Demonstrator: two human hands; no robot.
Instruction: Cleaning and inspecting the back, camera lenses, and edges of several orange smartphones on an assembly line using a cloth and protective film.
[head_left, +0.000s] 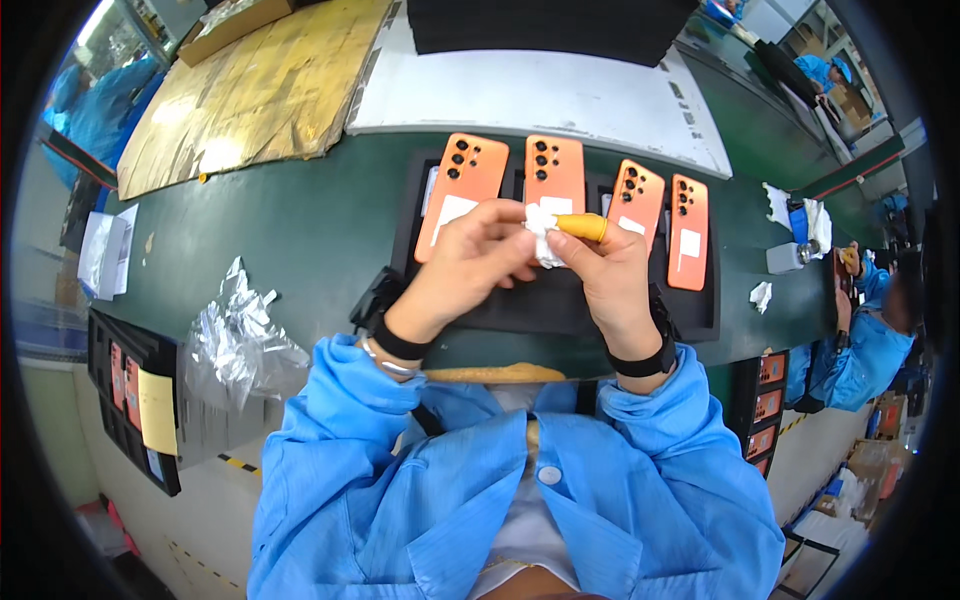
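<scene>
Between my hands, above the tray, is a crumpled white wipe (541, 238). My left hand (470, 260) pinches it from the left, thumb and fingertips curled in. My right hand (610, 280) grips its other side, with a yellow finger cot (582, 228) on one finger. Beneath lies a black tray (520, 312) bearing several orange phone-shaped pieces with camera lenses and white labels: one at the left (478, 165), one partly behind my hands (556, 165), a third (640, 190) and one at the right (688, 235). My hands hide parts of the tray and pieces.
Crumpled clear plastic film (240, 345) lies at the table's left edge, near a rack of trays (110, 400). A black stack (545, 28) and white board (540, 105) stand at the back. Rightward are a small bottle (785, 259), a crumpled wipe (761, 296) and a co-worker (865, 335).
</scene>
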